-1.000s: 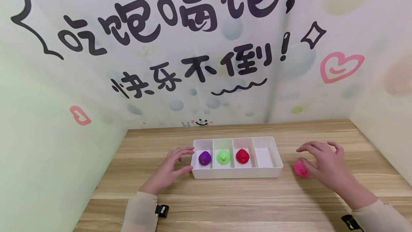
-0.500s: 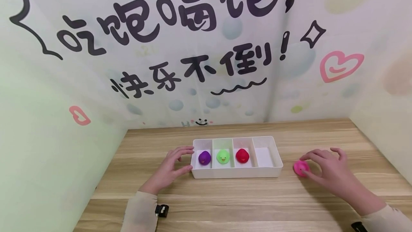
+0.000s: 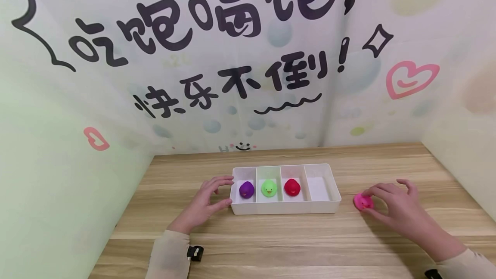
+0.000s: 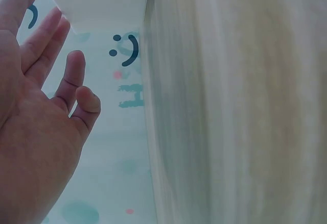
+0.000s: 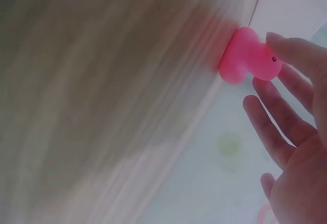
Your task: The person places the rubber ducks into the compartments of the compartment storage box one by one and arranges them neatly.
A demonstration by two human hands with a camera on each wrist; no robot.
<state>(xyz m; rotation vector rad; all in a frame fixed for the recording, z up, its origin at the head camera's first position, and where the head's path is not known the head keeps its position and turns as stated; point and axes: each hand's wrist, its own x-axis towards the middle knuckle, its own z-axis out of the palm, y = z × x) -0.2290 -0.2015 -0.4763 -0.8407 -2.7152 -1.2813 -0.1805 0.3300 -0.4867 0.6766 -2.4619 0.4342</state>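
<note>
A pink rubber duck stands on the table to the right of a white four-part tray. My right hand pinches its head between thumb and fingertips; the right wrist view shows the duck upright on its base. At the tray's left end, my left hand rests its loosely extended fingertips and thumb against the wall. From the left, the compartments hold a purple duck, a light green duck and a red duck. The rightmost compartment is bare.
The wood-grain table is bounded by a printed back wall with black lettering and by walls on both sides. Black straps sit at both sleeves.
My right hand has come down and closed its fingertips round the pink duck's head. The duck has turned and tilted slightly in place. The left hand and tray stay still.
</note>
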